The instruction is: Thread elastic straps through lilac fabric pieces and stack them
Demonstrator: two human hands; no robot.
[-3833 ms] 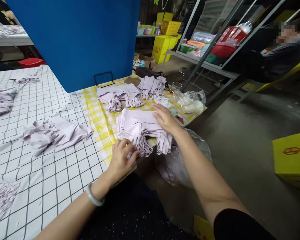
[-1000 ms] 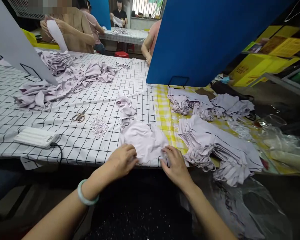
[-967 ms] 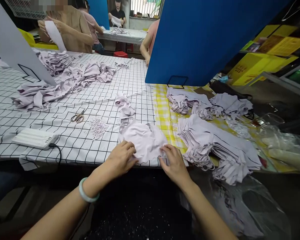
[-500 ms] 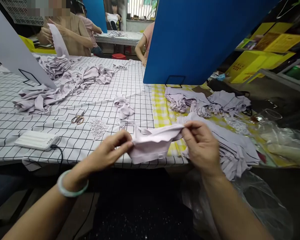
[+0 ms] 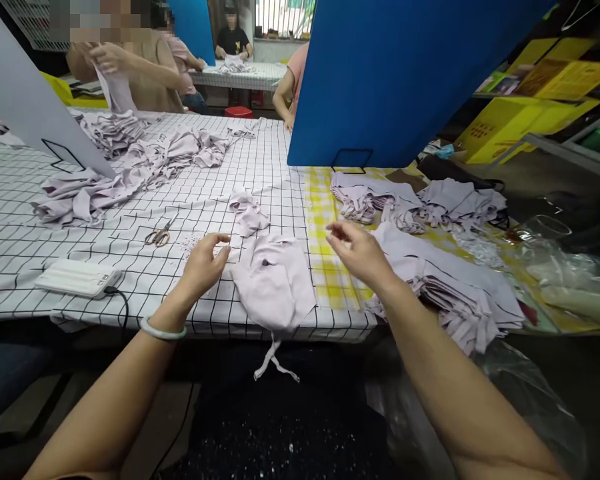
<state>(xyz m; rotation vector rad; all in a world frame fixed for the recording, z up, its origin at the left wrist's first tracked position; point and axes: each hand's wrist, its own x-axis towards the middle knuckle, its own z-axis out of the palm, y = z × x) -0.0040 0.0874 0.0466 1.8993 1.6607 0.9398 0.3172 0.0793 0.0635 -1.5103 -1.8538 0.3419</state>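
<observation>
A pale lilac garment piece point(image 5: 275, 287) lies on the grid-patterned tablecloth point(image 5: 260, 150), with a small dark spot near its top. Its thin crossed straps hang over the table's front edge. My left hand point(image 5: 207, 265) hovers just left of it, thumb and fingers apart, holding nothing. Off to the garment's right, over the yellow checked cloth point(image 5: 325, 273), my right hand point(image 5: 357, 250) is open too. A smaller crumpled lilac piece point(image 5: 250, 215) rests behind the garment. Stacked lilac pieces point(image 5: 445, 277) lie beside my right forearm.
Scissors point(image 5: 161, 233) and a white power bank point(image 5: 77, 278) with a cable lie at left. A blue panel point(image 5: 380, 87) and a white panel point(image 5: 35, 93) stand on the table. Lilac cloth heaps point(image 5: 180, 150) are farther back. Several people sit beyond.
Both hands have let go of the garment, which was stretched between them and now lies flat on the table. My hands have moved apart, the left one leftward, and opened.
</observation>
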